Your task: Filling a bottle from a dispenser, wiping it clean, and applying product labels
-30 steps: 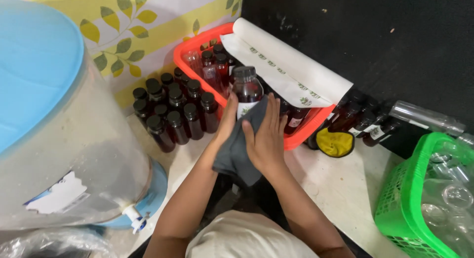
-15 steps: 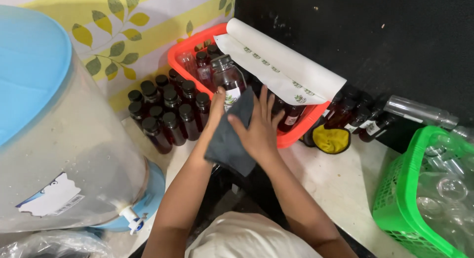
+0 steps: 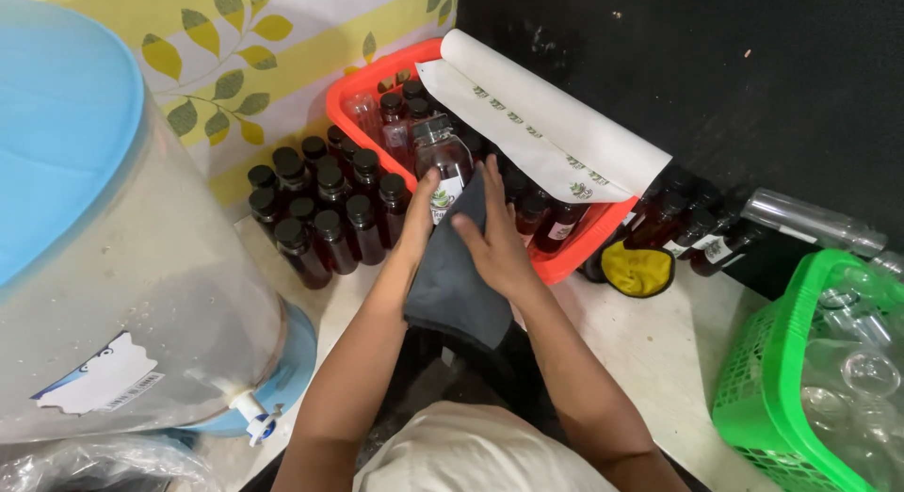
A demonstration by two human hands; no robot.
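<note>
Matt grey cloth (image 3: 452, 275) wraps a glossy (clear plastic, seemingly) bottle (image 3: 443, 162).

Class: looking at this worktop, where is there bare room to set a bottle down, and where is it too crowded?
Free: the pale worktop between the red basket and the green basket. Crowded: the dark capped bottles stand packed left of the red basket, itself full, and more bottles line the black wall.
</note>
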